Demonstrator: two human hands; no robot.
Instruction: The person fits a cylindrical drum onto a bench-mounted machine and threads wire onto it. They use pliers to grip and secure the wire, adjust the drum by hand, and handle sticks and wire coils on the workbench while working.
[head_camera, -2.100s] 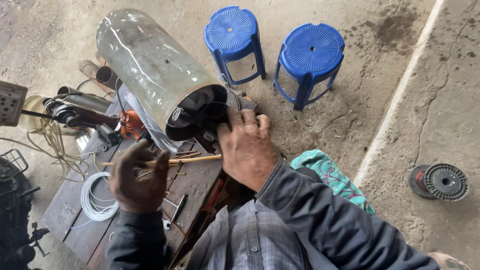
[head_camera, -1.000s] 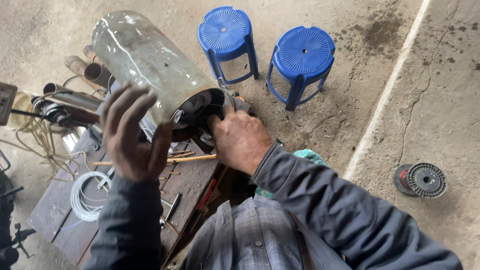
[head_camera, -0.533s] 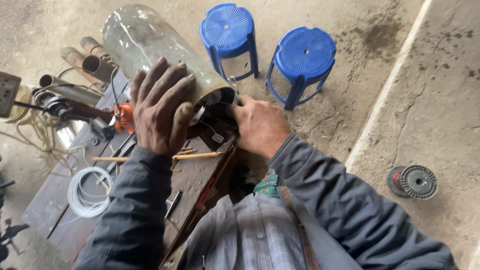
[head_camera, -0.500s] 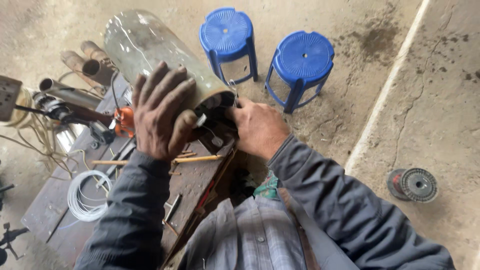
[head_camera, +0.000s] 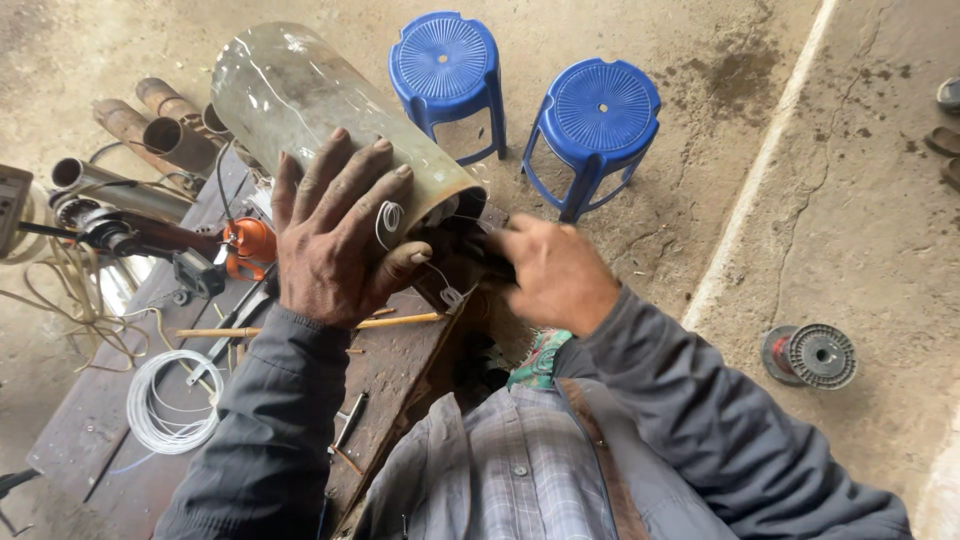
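- The wooden bench is long, dark and dirty, and it sits on a dusty floor.
- A big metal tube lies across the bench, with its open end toward the person.
- Two blue stools stand side by side on the floor, just past the tube.
- Some rusty pipes lie at the far left of the bench.
- The left hand lies flat on top of the tube near its open end. Its fingers are spread wide and press down on it.
- The right hand is at the open end of the tube. Its fingers are curled in there, but I cannot tell what they hold.
- A round wire spool lies on the floor, far off to the right.
- A coil of white wire lies on the bench by the left sleeve.
- A thin wooden stick lies on the bench under the left wrist.
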